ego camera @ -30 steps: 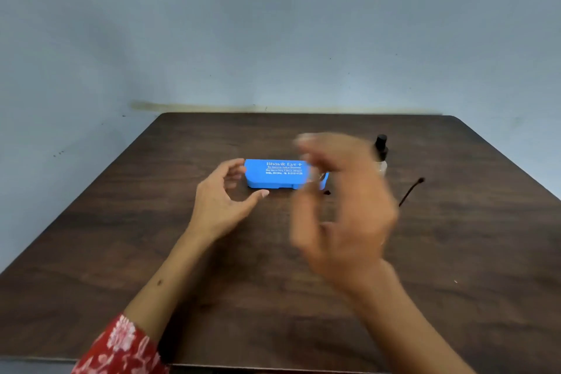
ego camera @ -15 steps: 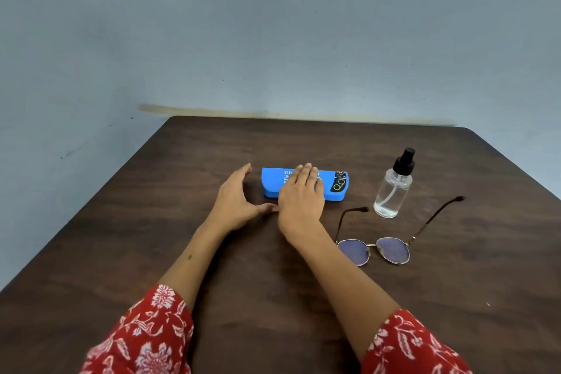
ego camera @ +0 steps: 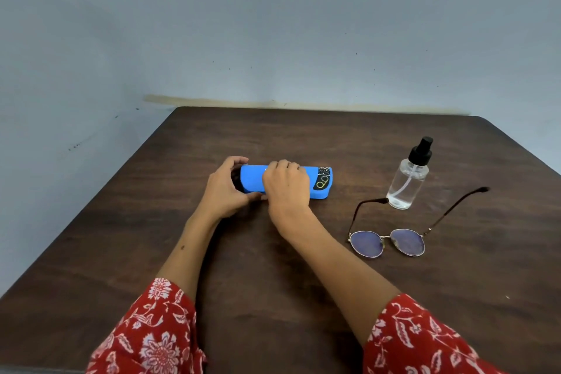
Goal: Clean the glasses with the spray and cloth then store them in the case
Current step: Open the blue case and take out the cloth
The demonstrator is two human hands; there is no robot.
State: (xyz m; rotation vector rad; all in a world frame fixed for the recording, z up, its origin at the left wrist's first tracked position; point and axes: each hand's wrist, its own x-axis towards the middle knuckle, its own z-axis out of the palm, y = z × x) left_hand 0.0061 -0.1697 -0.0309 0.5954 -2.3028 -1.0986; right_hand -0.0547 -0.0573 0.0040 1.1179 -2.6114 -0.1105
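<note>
A blue glasses case (ego camera: pixel 318 184) lies across the middle of the dark wooden table (ego camera: pixel 273 282). My left hand (ego camera: pixel 226 188) curls round its left end, and my right hand (ego camera: pixel 287 184) grips its top and front, fingers curled over the far edge. Round metal-framed glasses (ego camera: pixel 388 241) lie to the right with both arms unfolded, lenses toward me. A clear spray bottle (ego camera: pixel 408 181) with a black pump top stands upright just behind them. No cloth is visible.
A pale blue wall (ego camera: pixel 273 24) runs behind the table's far edge. The table's left and right edges angle outward toward me. Bare wood lies in front of the case and on the left side.
My right hand, blurred in the air a second ago, came down flat on the case and now curls round it. My left hand closed onto the case's left end. The view shifted, showing glasses and bottle.
</note>
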